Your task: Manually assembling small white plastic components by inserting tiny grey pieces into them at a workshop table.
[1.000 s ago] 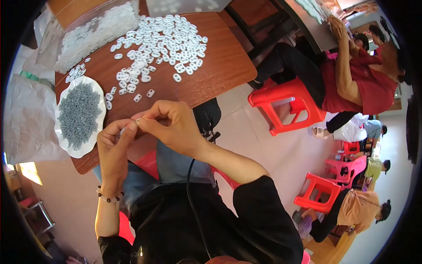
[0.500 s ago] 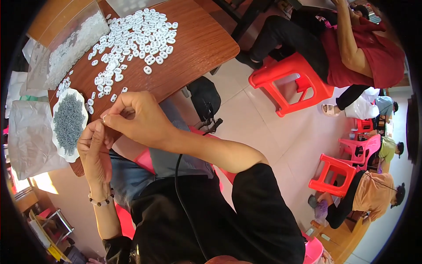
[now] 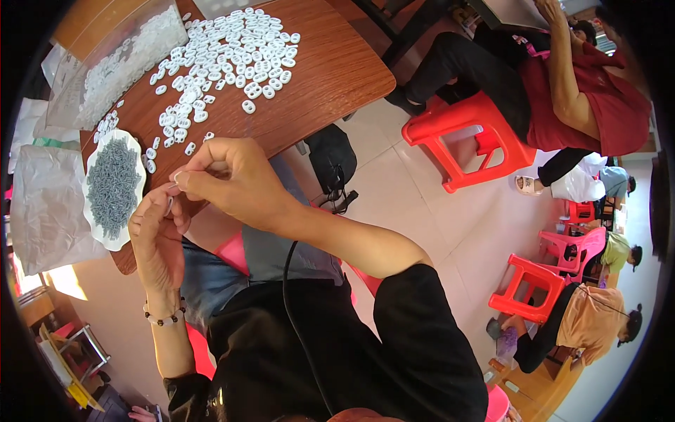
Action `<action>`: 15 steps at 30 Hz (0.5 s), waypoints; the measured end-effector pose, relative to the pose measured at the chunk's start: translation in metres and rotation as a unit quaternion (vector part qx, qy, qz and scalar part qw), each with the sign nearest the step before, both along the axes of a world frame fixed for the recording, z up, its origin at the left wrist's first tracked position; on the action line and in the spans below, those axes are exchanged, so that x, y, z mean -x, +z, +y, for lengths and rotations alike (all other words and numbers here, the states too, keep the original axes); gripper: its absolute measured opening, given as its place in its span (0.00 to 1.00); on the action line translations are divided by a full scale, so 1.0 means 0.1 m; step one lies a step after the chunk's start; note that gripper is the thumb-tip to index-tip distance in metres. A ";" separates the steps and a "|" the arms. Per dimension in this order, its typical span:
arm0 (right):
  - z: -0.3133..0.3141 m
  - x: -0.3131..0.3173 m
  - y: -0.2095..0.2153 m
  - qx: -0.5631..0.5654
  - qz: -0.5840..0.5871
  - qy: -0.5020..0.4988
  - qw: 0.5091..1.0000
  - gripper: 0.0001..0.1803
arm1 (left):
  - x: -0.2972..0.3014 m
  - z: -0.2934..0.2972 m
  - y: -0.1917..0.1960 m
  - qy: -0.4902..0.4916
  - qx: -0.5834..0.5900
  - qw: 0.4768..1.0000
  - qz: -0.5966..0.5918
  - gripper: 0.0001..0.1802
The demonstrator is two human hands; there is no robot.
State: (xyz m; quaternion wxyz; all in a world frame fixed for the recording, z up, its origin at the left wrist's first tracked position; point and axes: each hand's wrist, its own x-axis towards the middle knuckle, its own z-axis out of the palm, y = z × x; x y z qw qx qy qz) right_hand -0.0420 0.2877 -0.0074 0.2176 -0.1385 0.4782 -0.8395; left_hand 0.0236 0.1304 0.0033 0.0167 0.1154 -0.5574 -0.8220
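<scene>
Two hands meet just off the near edge of the brown surface (image 3: 330,77). Farthest left lies a clear plastic bag (image 3: 49,204), then a white dish (image 3: 95,225) heaped with small grey pieces (image 3: 112,179). My left hand (image 3: 156,235) curls its fingers around a small white piece (image 3: 171,204) held upright. My right hand (image 3: 235,179) pinches down at that same piece, fingertips closed tight. Beyond them, white button-like pieces (image 3: 225,46) are scattered across the surface. Further right stands a red stool (image 3: 467,137).
</scene>
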 end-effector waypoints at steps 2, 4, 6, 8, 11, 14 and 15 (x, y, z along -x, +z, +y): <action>0.00 0.00 0.01 -0.029 0.030 -0.013 0.999 0.08 | -0.01 -0.02 0.00 -0.008 -0.001 1.000 -0.001 0.15; 0.02 0.00 0.08 -0.007 -0.012 0.028 1.000 0.09 | -0.03 -0.03 0.01 -0.008 0.000 1.000 0.005 0.15; 0.01 0.01 0.05 -0.001 -0.014 0.030 0.999 0.09 | -0.03 -0.01 0.04 0.002 0.000 1.000 0.001 0.15; 0.03 0.02 0.04 0.008 -0.015 0.034 0.999 0.09 | -0.02 0.03 0.07 0.015 0.002 1.000 -0.001 0.16; 0.03 0.01 0.10 0.017 -0.065 0.025 0.997 0.08 | -0.05 0.01 0.06 0.020 -0.004 1.000 -0.009 0.16; 0.06 0.01 0.16 0.016 -0.070 0.012 0.997 0.07 | -0.01 0.07 0.10 0.010 -0.024 1.000 -0.007 0.17; 0.05 0.01 0.16 0.021 -0.068 0.031 0.997 0.07 | 0.00 0.07 0.09 0.001 -0.053 0.998 -0.019 0.17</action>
